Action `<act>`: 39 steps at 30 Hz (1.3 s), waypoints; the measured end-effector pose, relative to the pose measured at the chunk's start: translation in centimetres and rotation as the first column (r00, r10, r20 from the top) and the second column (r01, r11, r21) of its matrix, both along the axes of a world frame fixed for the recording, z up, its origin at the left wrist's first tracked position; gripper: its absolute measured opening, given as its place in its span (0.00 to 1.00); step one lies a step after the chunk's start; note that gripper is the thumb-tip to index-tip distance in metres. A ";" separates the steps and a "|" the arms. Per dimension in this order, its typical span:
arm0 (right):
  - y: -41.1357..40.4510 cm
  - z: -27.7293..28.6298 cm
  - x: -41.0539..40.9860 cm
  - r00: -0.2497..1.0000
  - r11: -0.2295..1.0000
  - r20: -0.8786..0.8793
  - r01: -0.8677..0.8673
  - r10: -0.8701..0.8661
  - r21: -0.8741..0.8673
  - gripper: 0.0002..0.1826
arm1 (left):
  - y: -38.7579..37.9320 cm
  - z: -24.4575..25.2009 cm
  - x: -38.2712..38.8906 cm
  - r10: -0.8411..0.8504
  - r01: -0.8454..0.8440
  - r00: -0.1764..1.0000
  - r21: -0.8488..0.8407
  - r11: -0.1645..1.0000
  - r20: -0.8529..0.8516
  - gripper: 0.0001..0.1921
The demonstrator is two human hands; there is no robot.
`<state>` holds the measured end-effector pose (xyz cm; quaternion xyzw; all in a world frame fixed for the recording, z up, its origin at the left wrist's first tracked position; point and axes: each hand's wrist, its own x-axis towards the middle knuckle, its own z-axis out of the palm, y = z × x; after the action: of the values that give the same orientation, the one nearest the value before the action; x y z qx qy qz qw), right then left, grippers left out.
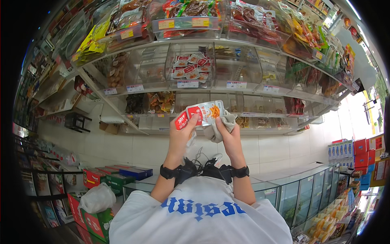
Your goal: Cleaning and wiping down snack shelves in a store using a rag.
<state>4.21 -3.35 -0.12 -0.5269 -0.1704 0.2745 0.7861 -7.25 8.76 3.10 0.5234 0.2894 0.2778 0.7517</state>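
My left hand pinches several small red and silver snack packets, fanned out under the thumb. The top packet faces up with a picture of orange food on it. Bunched in my right hand is a grey cloth, and the right thumb rests at the packet's right edge. Beyond my hands, a clear plastic bin on the middle shelf holds similar red and white packets.
Shelving with clear bins of packaged snacks spans the front. Glass display cases stand behind me on the right. At the left are stacked cartons, a white plastic bag and a dark stool.
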 end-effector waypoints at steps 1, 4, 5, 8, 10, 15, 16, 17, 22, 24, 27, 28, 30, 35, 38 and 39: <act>-0.4 -0.2 0.2 0.995 0.995 0.020 -0.095 0.096 -0.031 0.15 | 0.4 0.2 -0.1 0.031 -0.029 0.999 -0.038 0.999 0.042 0.13; -1.0 -0.7 2.1 0.998 0.996 -0.002 -0.064 0.064 -0.055 0.22 | 1.4 -0.4 -0.8 0.017 -0.017 1.000 0.018 1.000 0.016 0.13; -1.0 0.1 2.5 0.995 0.995 -0.049 -0.086 0.088 0.044 0.25 | 1.6 -0.6 -0.9 -0.024 0.024 1.000 0.090 0.996 -0.004 0.13; -1.3 1.1 1.8 0.984 0.985 -0.040 -0.173 0.173 -0.009 0.29 | 1.4 -0.7 -0.7 -0.100 0.104 0.994 0.120 0.987 -0.040 0.12; -1.0 0.1 1.2 0.967 0.968 -0.060 -0.250 0.247 -0.033 0.24 | 1.2 -1.0 -0.5 -0.088 0.092 0.995 0.088 0.992 -0.057 0.11; -1.5 -0.5 0.4 0.956 0.950 -0.018 -0.294 0.294 -0.110 0.16 | 0.8 -1.4 -0.2 0.061 -0.063 0.994 0.016 0.998 0.087 0.11; -1.7 -0.7 0.7 0.963 0.953 -0.041 -0.270 0.267 -0.134 0.16 | 0.9 -1.3 -0.3 0.052 -0.053 0.997 0.019 0.998 0.050 0.11; -1.9 -0.9 1.1 0.969 0.956 -0.063 -0.247 0.240 -0.159 0.17 | 1.0 -1.2 -0.5 0.044 -0.044 0.999 0.021 0.999 0.013 0.11; -2.4 0.9 2.0 0.952 0.945 0.011 -0.301 0.305 -0.128 0.19 | 1.1 -1.8 -0.7 -0.075 0.077 0.997 0.114 0.991 -0.018 0.11; -1.8 0.9 1.3 0.916 0.911 0.087 -0.374 0.392 -0.171 0.17 | 0.4 -1.8 -0.2 -0.111 0.113 0.994 0.101 0.988 -0.018 0.11; -0.9 1.1 -0.1 0.909 0.918 0.156 -0.365 0.387 -0.153 0.14 | -0.6 -1.0 0.4 -0.032 0.035 0.999 0.114 0.993 -0.028 0.11; -0.8 0.9 -0.1 0.935 0.942 0.147 -0.303 0.323 -0.145 0.14 | -0.5 -0.7 0.4 -0.051 0.054 0.998 0.133 0.990 -0.032 0.11; -0.8 0.7 -0.1 0.961 0.966 0.153 -0.208 0.231 -0.153 0.15 | -0.5 -0.8 0.2 -0.047 0.053 0.998 0.164 0.985 -0.041 0.11; -0.5 1.4 0.7 0.993 0.992 0.073 -0.088 0.095 -0.095 0.21 | -0.3 -1.4 0.0 -0.070 0.069 0.998 0.216 0.974 -0.007 0.10; -0.2 2.4 0.1 0.940 0.942 0.083 -0.323 0.330 -0.089 0.28 | -0.3 -2.0 -0.2 -0.089 0.108 0.993 0.296 0.949 -0.078 0.09; -0.2 2.2 0.1 0.941 0.943 0.084 -0.321 0.328 -0.089 0.28 | -0.3 -2.0 -0.1 -0.096 0.113 0.993 0.313 0.943 -0.071 0.09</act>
<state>4.28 -3.56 2.08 -0.5330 -0.2829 0.3802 0.7009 -7.31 8.47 1.12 0.6592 0.2333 0.2660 0.6635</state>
